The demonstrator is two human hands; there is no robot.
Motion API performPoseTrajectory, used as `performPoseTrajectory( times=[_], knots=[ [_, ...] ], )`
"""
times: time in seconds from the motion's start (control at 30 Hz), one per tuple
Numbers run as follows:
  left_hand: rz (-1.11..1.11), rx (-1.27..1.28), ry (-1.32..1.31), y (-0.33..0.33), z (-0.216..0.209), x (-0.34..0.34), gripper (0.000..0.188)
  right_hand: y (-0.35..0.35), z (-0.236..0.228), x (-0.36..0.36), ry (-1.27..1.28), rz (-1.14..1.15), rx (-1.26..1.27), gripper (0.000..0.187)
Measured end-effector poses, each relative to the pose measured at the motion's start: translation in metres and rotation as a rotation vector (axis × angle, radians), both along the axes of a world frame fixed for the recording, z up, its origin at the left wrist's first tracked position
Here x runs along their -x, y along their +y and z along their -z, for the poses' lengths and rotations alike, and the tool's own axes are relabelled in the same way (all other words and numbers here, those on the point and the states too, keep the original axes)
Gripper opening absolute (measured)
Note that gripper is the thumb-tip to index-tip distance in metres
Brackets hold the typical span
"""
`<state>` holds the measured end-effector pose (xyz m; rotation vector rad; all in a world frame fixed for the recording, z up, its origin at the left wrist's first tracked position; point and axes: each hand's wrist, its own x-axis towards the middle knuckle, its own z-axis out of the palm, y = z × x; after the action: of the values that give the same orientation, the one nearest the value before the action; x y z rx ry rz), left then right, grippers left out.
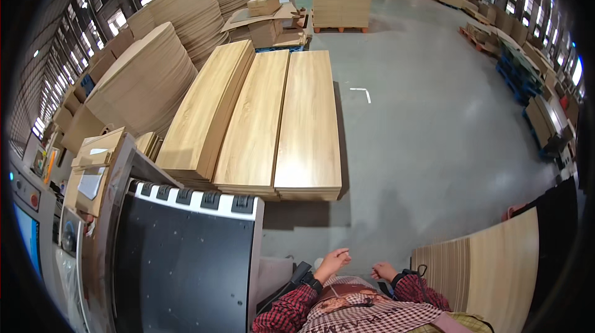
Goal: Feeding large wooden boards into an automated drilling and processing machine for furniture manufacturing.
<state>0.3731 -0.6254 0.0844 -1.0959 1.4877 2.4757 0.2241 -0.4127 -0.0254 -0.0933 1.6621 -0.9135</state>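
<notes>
My left hand [334, 263] is in front of my checked apron [365, 312], its fingers loosely curled together, and I see nothing in it. My right hand [385, 270] is a short way to its right, also curled, with nothing visible in its grasp. The two hands are apart and touch no board. Dark bands circle both wrists, below red-and-black plaid sleeves. Nearest my left arm is a machine table [186, 252] with a dark top and a white roller edge. On my right, close to that forearm, a stack of wood-grain boards [502, 258] shows its layered edges.
Three stacks of long wood-grain panels [308, 116] lie ahead, beyond the machine table. Tall curved-looking board stacks [145, 79] rise at the left. Farther off, a board pile [339, 1] sits on an orange pallet. Blue pallets [517, 76] line the right side.
</notes>
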Motion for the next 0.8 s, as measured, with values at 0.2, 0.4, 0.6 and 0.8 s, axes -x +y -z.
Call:
performPoseTrajectory(
  times=[0.2, 0.4, 0.6, 0.8],
  knots=[
    [-0.040, -0.070, -0.001, -0.073, 0.001, 0.055, 0.038, -0.098, -0.009, 0.033, 0.017, -0.006, 0.018, 0.022],
    [-0.223, -0.088, -0.059, -0.142, 0.019, 0.085, 0.035, -0.176, 0.010, 0.073, 0.073, -0.325, 0.043, 0.025],
    [-0.488, -0.206, -0.157, -0.215, 0.051, 0.110, 0.034, -0.260, 0.041, 0.147, 0.033, -0.489, 0.025, 0.025],
    [-0.852, -0.300, -0.281, -0.287, 0.071, 0.141, 0.023, -0.374, 0.027, 0.252, -0.168, -0.432, -0.064, 0.023]
  ],
)
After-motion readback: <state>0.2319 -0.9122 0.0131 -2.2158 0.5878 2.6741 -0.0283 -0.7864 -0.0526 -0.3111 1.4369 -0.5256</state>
